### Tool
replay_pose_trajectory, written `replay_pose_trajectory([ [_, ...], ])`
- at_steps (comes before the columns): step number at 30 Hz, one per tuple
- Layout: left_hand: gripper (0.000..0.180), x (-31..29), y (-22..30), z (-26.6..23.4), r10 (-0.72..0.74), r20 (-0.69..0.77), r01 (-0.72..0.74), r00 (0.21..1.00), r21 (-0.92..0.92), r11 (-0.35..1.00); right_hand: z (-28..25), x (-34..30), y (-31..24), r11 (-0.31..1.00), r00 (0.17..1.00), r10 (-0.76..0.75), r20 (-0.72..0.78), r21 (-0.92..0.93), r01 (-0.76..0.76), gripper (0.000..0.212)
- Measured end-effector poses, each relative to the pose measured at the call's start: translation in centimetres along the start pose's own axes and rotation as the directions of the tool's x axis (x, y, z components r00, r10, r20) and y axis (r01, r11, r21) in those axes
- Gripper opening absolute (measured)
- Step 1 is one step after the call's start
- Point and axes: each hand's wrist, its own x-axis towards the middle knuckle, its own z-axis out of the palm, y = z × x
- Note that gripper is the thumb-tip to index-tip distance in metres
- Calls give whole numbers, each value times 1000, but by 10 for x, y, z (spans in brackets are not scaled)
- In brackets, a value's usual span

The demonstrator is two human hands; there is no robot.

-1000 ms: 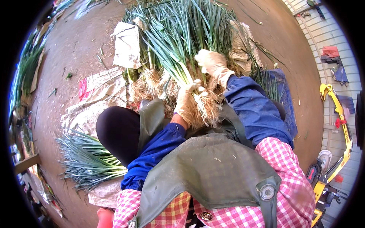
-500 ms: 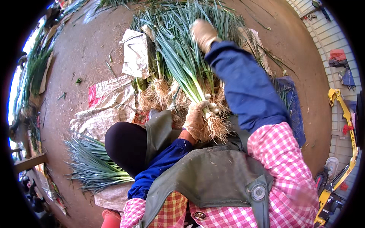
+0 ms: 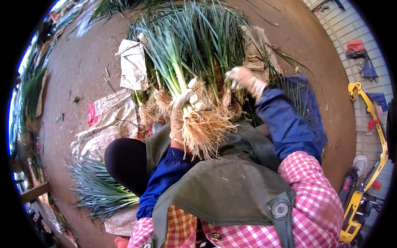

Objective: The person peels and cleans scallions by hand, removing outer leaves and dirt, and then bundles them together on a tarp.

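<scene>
Worker seated low over a broad pile (image 3: 215, 37) of green onions, leaves pointing away, shaggy roots toward the lap. The left hand (image 3: 178, 115), gloved, was closed around the held bunch (image 3: 180, 78), fingers wrapped on the pale stems just above the bulbs; the roots (image 3: 206, 130) fanned out over the lap of the dark green apron (image 3: 231, 190). The right hand (image 3: 247, 82), also gloved, was off to the right near the root ends of the pile, fingers partly curled; blur there, so could not tell whether it pinched a stem or was bare. Progress, as judged from how things lay: several stalks were already gathered in the left hand, bulbs roughly level, so this bunch looked partway made up. No tie could be made out on it. One tidy bundle (image 3: 103, 188) lay beside the left knee (image 3: 126, 165), on the floor side, leaves pointing left, its far end hidden by the leg; it seemed to be finished or set-aside stock. Much appeared left: the pile spread wide beyond both hands, between a pale sack (image 3: 133, 66) on the left and a blue sheet (image 3: 316, 118) on the right, many stalks ungathered.
</scene>
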Motion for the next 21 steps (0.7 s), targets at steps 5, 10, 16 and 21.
replay_pose_trajectory([
  [5,34,15,-25,-43,-57,-256,85,965,98,992,74,16,3,927,964,213,-157,-280,-250,27],
  [10,24,16,-40,-51,-47,-412,135,910,187,973,59,22,5,900,997,-45,61,436,14,25],
  [16,22,7,-47,-30,-83,-339,129,937,116,985,86,-5,-18,735,992,-103,76,678,24,24],
  [21,25,6,-52,-38,-122,-366,172,923,109,979,107,-9,-24,893,983,-100,-154,421,156,24],
])
